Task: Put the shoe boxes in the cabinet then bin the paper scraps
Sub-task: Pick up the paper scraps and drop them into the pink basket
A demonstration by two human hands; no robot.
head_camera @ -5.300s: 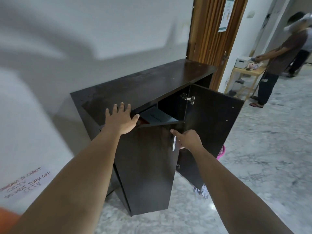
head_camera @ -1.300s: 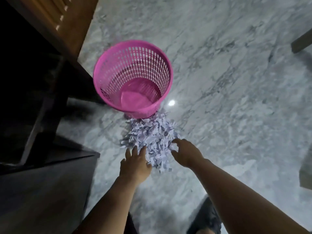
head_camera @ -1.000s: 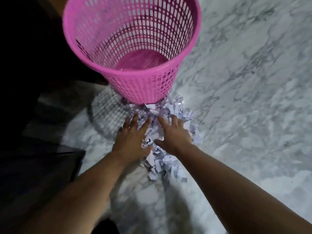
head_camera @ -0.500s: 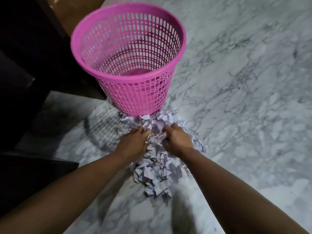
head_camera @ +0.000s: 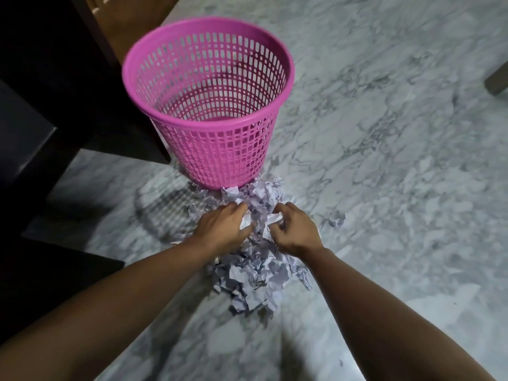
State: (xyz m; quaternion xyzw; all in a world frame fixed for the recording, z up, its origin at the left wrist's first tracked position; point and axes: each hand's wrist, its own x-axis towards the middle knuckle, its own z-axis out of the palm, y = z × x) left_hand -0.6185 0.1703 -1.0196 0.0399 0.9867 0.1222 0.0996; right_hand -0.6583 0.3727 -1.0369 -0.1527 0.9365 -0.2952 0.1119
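Note:
A heap of pale crumpled paper scraps (head_camera: 255,273) lies on the marble floor, right against the foot of a pink mesh waste bin (head_camera: 209,111) that stands upright with little inside. My left hand (head_camera: 222,229) presses into the heap's left side, fingers curled around scraps. Beside it, my right hand (head_camera: 295,232) pinches a white wad on the heap's right side. The dark cabinet (head_camera: 41,105) fills the left edge; no shoe boxes show.
Grey-veined marble floor (head_camera: 384,174) spreads to the right and near side. A wooden door frame (head_camera: 123,17) rises behind the bin. A furniture leg (head_camera: 497,81) pokes in at the right edge. One stray scrap (head_camera: 336,220) lies right of the heap.
Both hands went from flat and spread on the heap to curled around scraps, gathering them toward each other. Earlier still I was at the cabinet door; the view has since dropped to the floor.

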